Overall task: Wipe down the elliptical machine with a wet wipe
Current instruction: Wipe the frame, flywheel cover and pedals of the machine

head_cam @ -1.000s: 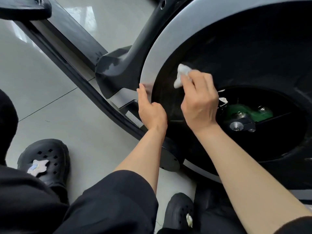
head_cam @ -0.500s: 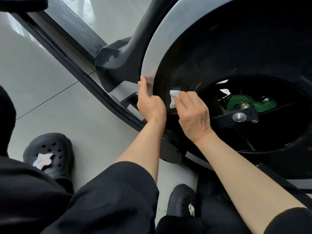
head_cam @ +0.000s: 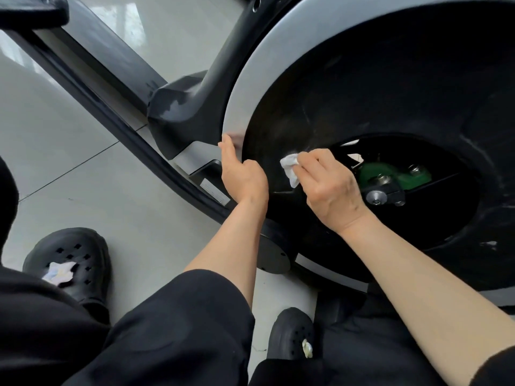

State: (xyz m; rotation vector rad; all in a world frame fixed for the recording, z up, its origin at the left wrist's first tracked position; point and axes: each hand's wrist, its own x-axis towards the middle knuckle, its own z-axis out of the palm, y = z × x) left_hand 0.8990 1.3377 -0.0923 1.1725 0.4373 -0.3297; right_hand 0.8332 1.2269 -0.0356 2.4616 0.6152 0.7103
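Pale floor tiles [head_cam: 69,151] under me, and I'm crouched right by the elliptical [head_cam: 376,93]. My right hand [head_cam: 331,188] pinches the wipe [head_cam: 289,167] in its fingertips and presses it on the black wheel cover, just beside the green crank part [head_cam: 390,174]. My left hand [head_cam: 242,174] rests on the grey rim [head_cam: 250,87], thumb straight along it, other fingers tucked, probably to steady me while I scrub.
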